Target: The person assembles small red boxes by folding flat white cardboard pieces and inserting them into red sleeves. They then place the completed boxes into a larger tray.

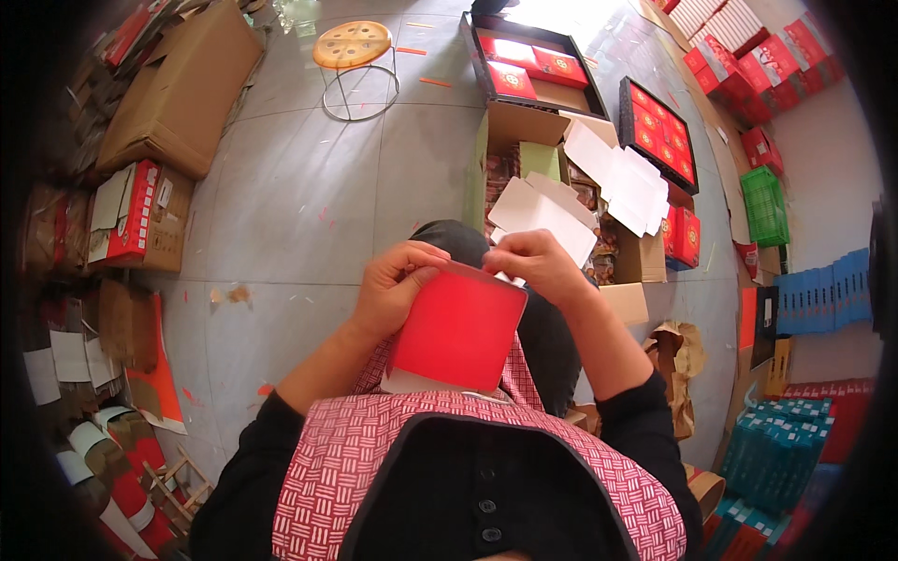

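A red cardboard box [458, 327] rests on my lap, its plain red face turned up and a pale flap showing along its lower edge. My left hand [398, 285] pinches the box's far left corner between thumb and bent fingers. At the far right corner, my right hand [538, 266] has its fingers pressed together on the edge, with a bit of white showing beneath them. The underside of the box and the tips of several fingers are hidden.
Ahead to the right stands an open carton [641, 257] of packaged goods, with white unfolded box blanks [617, 178] on it. Beyond are black trays of red boxes [659, 131]. A round stool [353, 45] stands far ahead. Cartons [182, 89] crowd the left; a green crate [764, 206] sits right.
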Demonstrator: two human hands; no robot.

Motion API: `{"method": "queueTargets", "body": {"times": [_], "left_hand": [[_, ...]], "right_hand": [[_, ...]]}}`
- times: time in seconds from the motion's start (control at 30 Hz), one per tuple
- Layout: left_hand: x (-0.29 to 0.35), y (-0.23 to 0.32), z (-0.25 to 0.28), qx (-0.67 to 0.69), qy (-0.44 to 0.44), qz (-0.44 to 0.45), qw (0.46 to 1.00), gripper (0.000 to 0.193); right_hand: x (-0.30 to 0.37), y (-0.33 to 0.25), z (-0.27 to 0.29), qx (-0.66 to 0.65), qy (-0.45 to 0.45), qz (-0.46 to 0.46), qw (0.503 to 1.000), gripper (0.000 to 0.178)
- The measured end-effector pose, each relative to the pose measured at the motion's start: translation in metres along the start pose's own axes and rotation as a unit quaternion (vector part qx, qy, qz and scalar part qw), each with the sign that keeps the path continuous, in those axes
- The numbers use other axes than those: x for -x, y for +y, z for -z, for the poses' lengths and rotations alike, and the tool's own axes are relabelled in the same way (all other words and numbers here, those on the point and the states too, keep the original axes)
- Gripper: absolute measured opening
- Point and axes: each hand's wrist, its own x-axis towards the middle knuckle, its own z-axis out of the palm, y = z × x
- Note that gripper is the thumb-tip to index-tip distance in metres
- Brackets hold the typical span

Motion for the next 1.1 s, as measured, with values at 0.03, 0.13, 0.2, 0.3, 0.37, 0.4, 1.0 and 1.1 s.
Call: {"method": "queueTargets", "body": {"times": [0.03, 0.13, 0.2, 0.3, 0.37, 0.4, 1.0, 1.1], "left_hand": [[0.0, 0.002, -0.002, -0.011, -0.008, -0.013, 1.0, 0.011], [0.001, 0.0, 0.001, -0.035, -0.048, -0.058, 0.997, 0.014], [0.004, -0.002, 0.001, 0.009, -0.057, -0.066, 0.996, 0.02], [0.009, 0.0, 0.001, 0.089, -0.05, -0.047, 0.994, 0.034], [0.007, 0.006, 0.002, 0.059, -0.06, -0.043, 0.995, 0.042], [0.008, 0.005, 0.002, 0.065, -0.06, -0.04, 0.995, 0.041], [0.01, -0.008, 0.009, -0.055, -0.05, -0.044, 0.996, 0.022], [0.008, -0.018, 0.007, -0.044, -0.001, -0.025, 0.999, 0.014]], "right_hand": [[-0.005, -0.004, 0.002, 0.03, -0.061, -0.027, 0.997, 0.021], [-0.013, -0.003, -0.009, -0.071, -0.101, -0.028, 0.992, 0.022], [-0.013, -0.008, -0.013, -0.076, -0.104, -0.016, 0.992, 0.023], [-0.014, -0.013, -0.017, -0.005, -0.106, 0.01, 0.994, 0.028], [-0.016, -0.012, -0.012, 0.071, -0.114, 0.032, 0.99, 0.031], [-0.016, -0.011, -0.013, 0.077, -0.113, 0.031, 0.99, 0.032], [-0.021, -0.011, -0.031, 0.174, -0.064, 0.103, 0.977, 0.025], [-0.026, -0.004, -0.026, 0.12, -0.098, 0.147, 0.977, 0.022]]}}
